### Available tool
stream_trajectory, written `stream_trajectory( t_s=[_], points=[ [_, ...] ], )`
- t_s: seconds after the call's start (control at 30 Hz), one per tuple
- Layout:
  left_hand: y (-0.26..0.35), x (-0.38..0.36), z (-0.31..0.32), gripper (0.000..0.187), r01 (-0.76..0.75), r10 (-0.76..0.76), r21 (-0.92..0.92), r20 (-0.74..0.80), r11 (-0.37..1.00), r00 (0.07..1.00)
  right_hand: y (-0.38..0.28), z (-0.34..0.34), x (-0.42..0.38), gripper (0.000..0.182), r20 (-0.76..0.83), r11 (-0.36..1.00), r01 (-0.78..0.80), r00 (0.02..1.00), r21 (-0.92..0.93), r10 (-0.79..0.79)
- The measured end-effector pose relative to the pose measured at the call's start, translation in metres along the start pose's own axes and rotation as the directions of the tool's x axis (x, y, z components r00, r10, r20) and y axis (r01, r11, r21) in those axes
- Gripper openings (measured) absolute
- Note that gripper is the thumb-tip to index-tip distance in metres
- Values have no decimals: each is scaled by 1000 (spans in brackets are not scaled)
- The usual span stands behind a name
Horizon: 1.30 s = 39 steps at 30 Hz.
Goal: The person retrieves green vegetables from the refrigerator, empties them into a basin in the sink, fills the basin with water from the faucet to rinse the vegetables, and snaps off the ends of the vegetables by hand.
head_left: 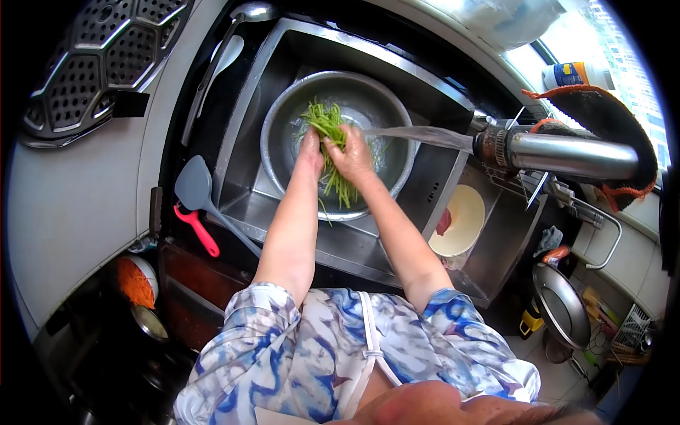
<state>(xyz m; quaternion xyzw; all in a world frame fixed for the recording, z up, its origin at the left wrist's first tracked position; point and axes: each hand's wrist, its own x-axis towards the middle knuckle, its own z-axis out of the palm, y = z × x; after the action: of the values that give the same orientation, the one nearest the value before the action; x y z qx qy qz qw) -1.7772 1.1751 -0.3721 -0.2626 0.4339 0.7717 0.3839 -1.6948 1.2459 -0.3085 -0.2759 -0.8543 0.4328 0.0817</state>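
At upper centre, the left grip [309,149] and right grip [352,156] clasp slender green stems [342,188] over a metal basin [282,124], presumably to catch drips.

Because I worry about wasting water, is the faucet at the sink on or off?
On: a stream of water runs from the faucet over the metal basin, toward the hand-held green stems.
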Motion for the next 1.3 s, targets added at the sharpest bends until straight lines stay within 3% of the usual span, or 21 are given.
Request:
stream_trajectory(
  t_s=[0.13,0.17,0.27,0.3,0.37,0.4,0.43,0.57,0.63,0.67,0.7,0.77,0.8,0.9,1.0,1.1,1.13,1.17,1.23,1.27,1.3],
  points=[
    [2,-11,8,38,170,-157,-83,140,982,978,11,-34,12,37,105,948,30,992,316,-66],
    [1,-5,0,37,209,-169,-130,267,969,949,10,-46,8,40,210,888,-172,974,426,88],
    [17,-5,-10,39,170,-108,-99,450,980,886,8,-77,10,56,415,583,-409,900,702,132],
    [24,-8,-13,42,82,-54,-33,510,996,859,22,-74,12,63,386,609,-420,902,673,194],
    [26,12,-29,47,35,-75,109,384,993,920,62,-53,18,62,62,898,-127,992,422,112],
    [30,16,-33,49,-116,69,392,132,913,989,63,-55,24,60,-11,958,-180,982,221,187],
    [32,19,-39,51,-158,278,664,-78,731,957,64,-57,25,59,-95,969,-248,964,14,248],
    [34,25,-41,55,-120,463,827,-183,550,867,57,-60,24,43,-101,941,-270,962,-204,254],
    [32,-3,-8,62,-71,618,960,-117,272,778,50,-57,26,42,-74,929,-281,960,-240,271],
    [19,-13,1,67,-188,672,954,-18,233,740,47,-51,25,43,-62,924,-292,956,-247,285],
    [9,-19,2,77,-229,575,965,115,130,810,43,-44,24,46,-50,919,-302,953,-253,300],
    [-11,-27,-11,85,-352,295,893,429,-281,854,47,-24,9,54,219,843,-232,901,-486,375],
    [-7,-24,-13,85,-356,295,890,434,-284,851,52,-10,1,56,202,817,-207,910,-538,363],
    [22,-10,-31,97,-468,-65,821,474,-326,878,50,-17,-1,53,248,787,-172,891,-592,381],
    [57,-36,-11,100,-310,-44,743,355,-592,934,41,-32,4,54,112,771,-249,917,-586,382],
    [64,-42,5,99,-251,-81,759,254,-600,964,18,-40,8,42,37,825,-172,973,-538,227],
    [62,-52,9,73,-291,78,749,415,-595,907,12,-40,5,30,-58,851,-119,993,-511,104],
    [59,-45,8,73,-287,81,752,411,-594,908,18,-35,6,30,-53,852,-115,993,-511,102],
    [52,-24,8,33,-581,281,736,673,-349,684,48,-12,9,26,228,897,-117,946,-427,232],
    [46,-29,19,11,-645,412,725,678,-240,609,70,5,4,20,142,849,-44,980,-527,139],
    [37,-26,19,18,-610,354,775,623,-163,697,78,9,3,20,140,849,-42,981,-527,135]
  ],
)
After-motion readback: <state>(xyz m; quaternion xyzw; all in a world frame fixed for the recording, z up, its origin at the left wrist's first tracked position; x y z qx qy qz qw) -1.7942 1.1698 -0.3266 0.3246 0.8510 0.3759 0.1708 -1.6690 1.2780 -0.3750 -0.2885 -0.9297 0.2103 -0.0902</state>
